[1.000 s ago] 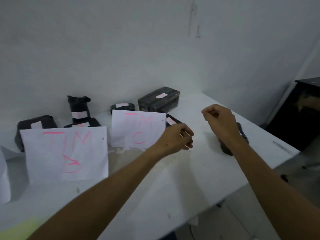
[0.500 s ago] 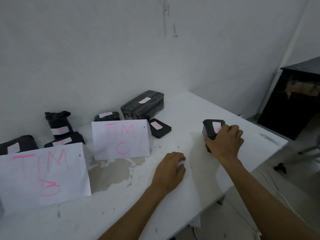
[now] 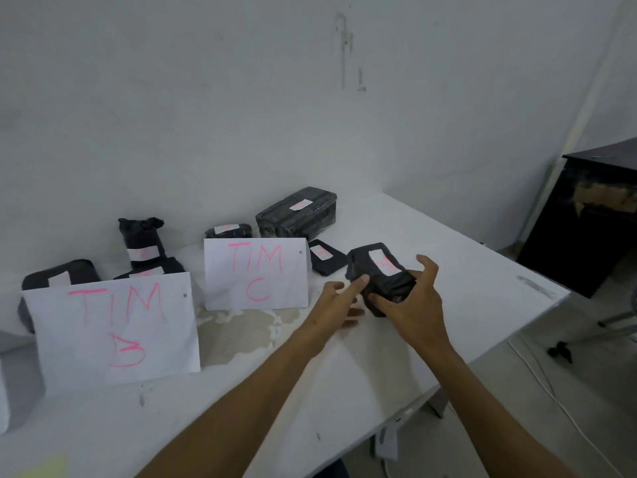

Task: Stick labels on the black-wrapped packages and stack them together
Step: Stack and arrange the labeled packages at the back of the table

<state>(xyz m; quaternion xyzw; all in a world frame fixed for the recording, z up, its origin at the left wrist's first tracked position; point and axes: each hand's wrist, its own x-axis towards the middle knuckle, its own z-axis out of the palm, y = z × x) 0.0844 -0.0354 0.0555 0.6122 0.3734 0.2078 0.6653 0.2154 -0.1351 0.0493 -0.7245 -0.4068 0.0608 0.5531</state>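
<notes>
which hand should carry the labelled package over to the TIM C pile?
Right, probably. The right hand already grips the labelled package from below and the side; the left hand only touches its near edge with a fingertip, though it lies nearer the TIM C sign.

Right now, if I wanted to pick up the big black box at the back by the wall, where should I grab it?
Grab the big black box across its two long sides, coming down from above. It lies flat on the table with its long, straight sides open. Its top is wide, with a white label on it. I'd use both hands, since it looks bigger than the other packages.
</notes>
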